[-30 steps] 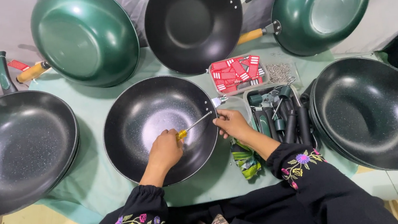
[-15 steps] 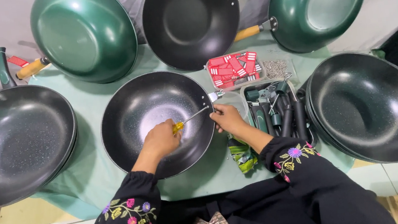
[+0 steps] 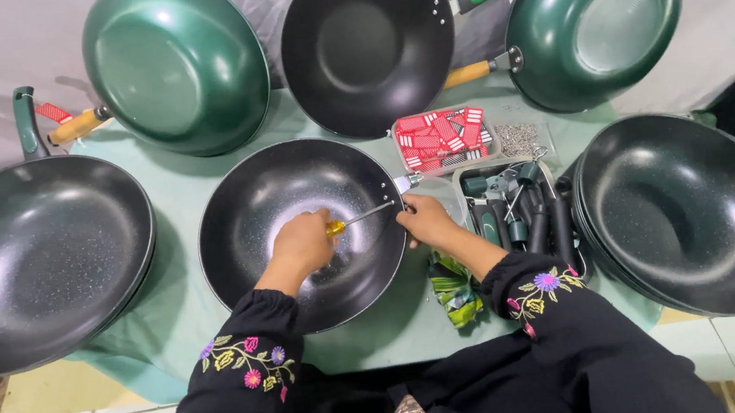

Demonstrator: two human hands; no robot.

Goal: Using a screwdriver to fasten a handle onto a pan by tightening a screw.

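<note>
A black wok (image 3: 264,200) without a handle lies in the middle of the green cloth. Inside it, my left hand (image 3: 302,242) grips a yellow-handled screwdriver (image 3: 360,218) whose shaft points right toward the wok's rim. My right hand (image 3: 425,220) holds the rim at its right side, just where the screwdriver tip meets it. A metal bracket (image 3: 409,180) sticks out from the rim just above that hand.
Black woks lie at left (image 3: 28,257) and stacked at right (image 3: 695,208). Two green woks (image 3: 172,62) (image 3: 601,14) and a black one (image 3: 366,39) lean on the back wall. A tray of dark handles (image 3: 517,207), red tags (image 3: 443,136), and a green packet (image 3: 452,289) lie beside my right arm.
Both hands stayed at the wok's right rim with the screwdriver; the view shifted slightly and my hands sit a little higher in the frame.
</note>
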